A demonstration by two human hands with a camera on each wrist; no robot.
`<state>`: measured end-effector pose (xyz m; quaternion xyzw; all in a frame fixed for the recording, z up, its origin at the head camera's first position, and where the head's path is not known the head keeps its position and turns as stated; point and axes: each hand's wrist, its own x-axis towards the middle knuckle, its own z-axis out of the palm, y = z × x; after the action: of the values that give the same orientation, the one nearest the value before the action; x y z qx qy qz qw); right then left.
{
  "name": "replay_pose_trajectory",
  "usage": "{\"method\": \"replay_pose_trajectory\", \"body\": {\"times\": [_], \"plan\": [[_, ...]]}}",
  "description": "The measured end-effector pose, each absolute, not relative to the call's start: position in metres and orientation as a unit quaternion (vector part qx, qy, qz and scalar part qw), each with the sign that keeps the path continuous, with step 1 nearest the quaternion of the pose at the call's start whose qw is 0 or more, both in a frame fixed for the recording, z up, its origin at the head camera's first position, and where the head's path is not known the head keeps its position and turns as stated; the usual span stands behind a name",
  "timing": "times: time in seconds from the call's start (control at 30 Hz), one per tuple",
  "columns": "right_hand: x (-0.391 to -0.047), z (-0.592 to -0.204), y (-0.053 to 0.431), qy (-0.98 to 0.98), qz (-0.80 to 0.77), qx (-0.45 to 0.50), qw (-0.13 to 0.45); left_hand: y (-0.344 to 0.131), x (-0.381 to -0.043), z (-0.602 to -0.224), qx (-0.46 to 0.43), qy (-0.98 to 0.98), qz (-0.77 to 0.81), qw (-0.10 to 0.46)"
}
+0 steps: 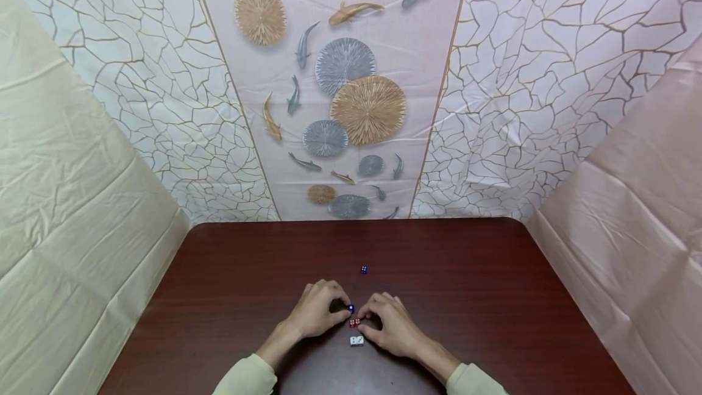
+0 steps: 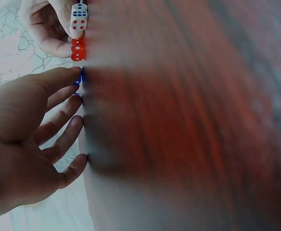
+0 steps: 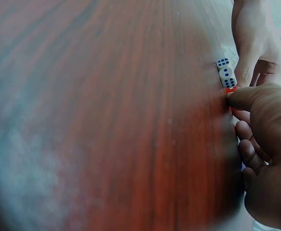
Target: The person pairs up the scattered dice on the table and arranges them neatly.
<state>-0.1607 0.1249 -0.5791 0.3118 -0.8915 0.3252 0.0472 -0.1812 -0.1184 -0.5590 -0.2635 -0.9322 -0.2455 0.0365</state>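
Observation:
My left hand [image 1: 318, 309] pinches a blue die [image 1: 351, 308] between thumb and forefinger on the dark table. In the left wrist view the left hand [image 2: 29, 125] mostly hides that die, its other fingertips near the tabletop. Just nearer to me sit two red dice [image 1: 354, 322], side by side. My right hand [image 1: 396, 325] holds the right one with thumb and forefinger. From the right wrist, the thumb of that hand [image 3: 270, 125] covers most of the red. Two white dice [image 1: 357, 341] with dark pips stand together in front of the red pair.
Another blue die [image 1: 364, 269] lies farther back on the reddish-brown table [image 1: 466, 273]. Patterned cloth [image 1: 351, 139] hangs behind the table's far edge, and plain cloth [image 1: 71, 230] drapes along both sides.

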Motion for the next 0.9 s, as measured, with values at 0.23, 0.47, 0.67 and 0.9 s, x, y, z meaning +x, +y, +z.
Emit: {"method": "replay_pose_trajectory", "body": {"times": [0.23, 0.47, 0.67, 0.9], "plan": [[-0.1602, -0.5793, 0.1243, -0.892, 0.326, 0.311, 0.043, -0.1177, -0.1811, -0.5613, -0.260, -0.935, -0.237, 0.040], [-0.1605, -0.5788, 0.1252, -0.892, 0.327, 0.311, 0.043, -0.1165, -0.1806, -0.5610, -0.261, -0.935, -0.237, 0.040], [-0.1610, -0.5786, 0.1250, -0.891, 0.328, 0.310, 0.048, -0.1165, -0.1811, -0.5607, -0.261, -0.935, -0.238, 0.043], [-0.1619, -0.5774, 0.1251, -0.888, 0.331, 0.316, 0.039, -0.1176, -0.1805, -0.5602, -0.258, -0.935, -0.240, 0.042]]}}
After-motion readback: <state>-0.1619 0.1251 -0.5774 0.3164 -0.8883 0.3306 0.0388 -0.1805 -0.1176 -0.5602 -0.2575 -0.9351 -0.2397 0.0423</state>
